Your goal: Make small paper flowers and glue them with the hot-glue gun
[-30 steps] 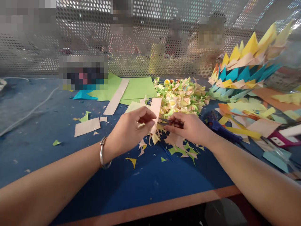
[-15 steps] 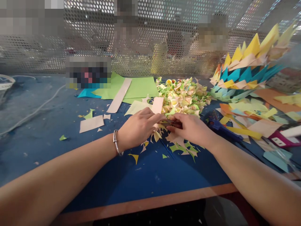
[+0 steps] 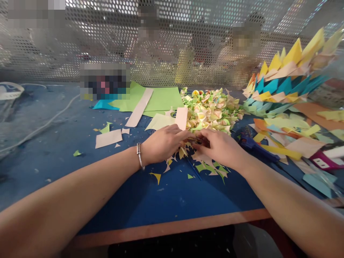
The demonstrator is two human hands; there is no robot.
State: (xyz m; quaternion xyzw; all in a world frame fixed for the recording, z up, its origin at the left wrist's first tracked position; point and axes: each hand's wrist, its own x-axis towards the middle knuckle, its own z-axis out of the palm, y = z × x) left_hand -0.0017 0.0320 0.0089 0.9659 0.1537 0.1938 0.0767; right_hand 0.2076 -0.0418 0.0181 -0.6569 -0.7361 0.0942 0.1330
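My left hand (image 3: 167,144), with a silver bangle at its wrist, has its fingers closed near the middle of the blue table. My right hand (image 3: 220,147) meets it there, thumb and fingertips pinched together. Whatever small thing they hold between them is too hidden to name. Just beyond lies a heap of small curled and folded paper pieces (image 3: 208,113) in pink, yellow and green. A pink paper strip (image 3: 181,118) and a pale yellow-green sheet (image 3: 158,122) lie behind the left hand. Green and pink offcuts (image 3: 212,167) and a thin blue stick (image 3: 194,168) lie beneath the hands.
A large green sheet (image 3: 166,97) lies at the back with a pale strip (image 3: 139,107) across it. To the right are a blue glue gun (image 3: 258,148), paper scraps (image 3: 290,134) and a layered paper model (image 3: 287,86). A perforated metal screen (image 3: 166,68) stands behind.
My view has shifted slightly, so the table and papers sit a little further right. Both hands stay together at the fingertips, with only slight finger movement.
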